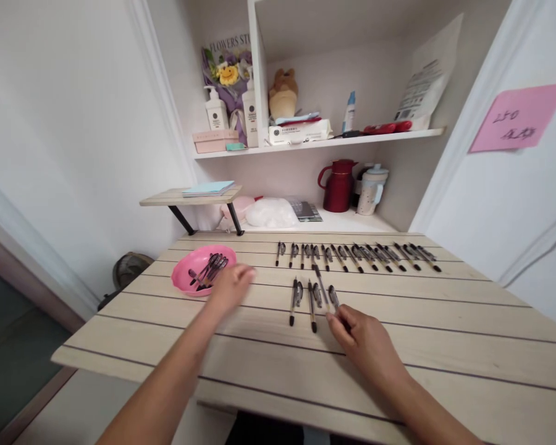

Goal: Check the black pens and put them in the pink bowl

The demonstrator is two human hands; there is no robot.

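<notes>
My right hand (361, 337) is closed at the front of the table. Its thumb and fingertips meet the lower end of a slim pen (323, 289), which slants up and to the left. A clear pen cap (333, 295) lies right at the same fingers. To the left are two more pens (312, 307) with a cap (299, 293) beside each. Blurred, my left hand (231, 287) has its fingers curled together by the right rim of a pink bowl (180, 272). Several dark pens (208, 270) lie in that bowl. What the left fingers hold, if anything, is hidden.
A long row of pens and caps (356, 256) runs across the back of the wood-plank table (259, 364). A small raised shelf (167, 196) stands at the back left. Behind are a red jug (339, 185), a pale cup (372, 190) and a white bag (271, 212).
</notes>
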